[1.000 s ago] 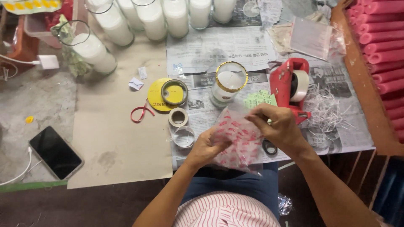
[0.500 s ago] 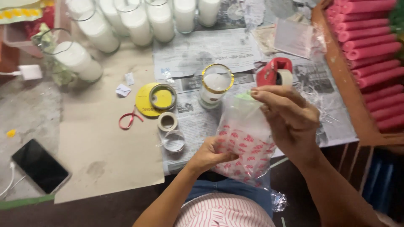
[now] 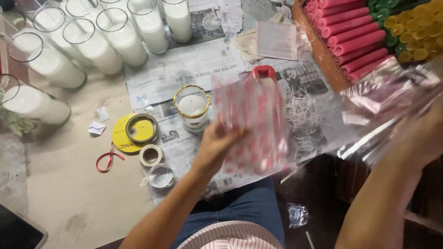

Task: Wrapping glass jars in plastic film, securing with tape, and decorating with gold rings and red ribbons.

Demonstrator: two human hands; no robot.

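Both hands' fingers closed — left (image 3: 217,147) on patterned bag (image 3: 254,124).

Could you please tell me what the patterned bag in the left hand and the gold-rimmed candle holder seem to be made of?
The bag in the left hand looks like thin clear plastic film printed with red marks: the red tape dispenser shows through it. The candle holder seems to be clear glass with a shiny gold rim, white wax visible inside.

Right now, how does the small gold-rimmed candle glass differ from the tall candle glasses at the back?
The gold-rimmed glass is short; the tall glasses stand much higher. Its rim is gold, theirs plain clear. It stands alone on the newspaper; they crowd together in rows. All hold white wax and stand upright.
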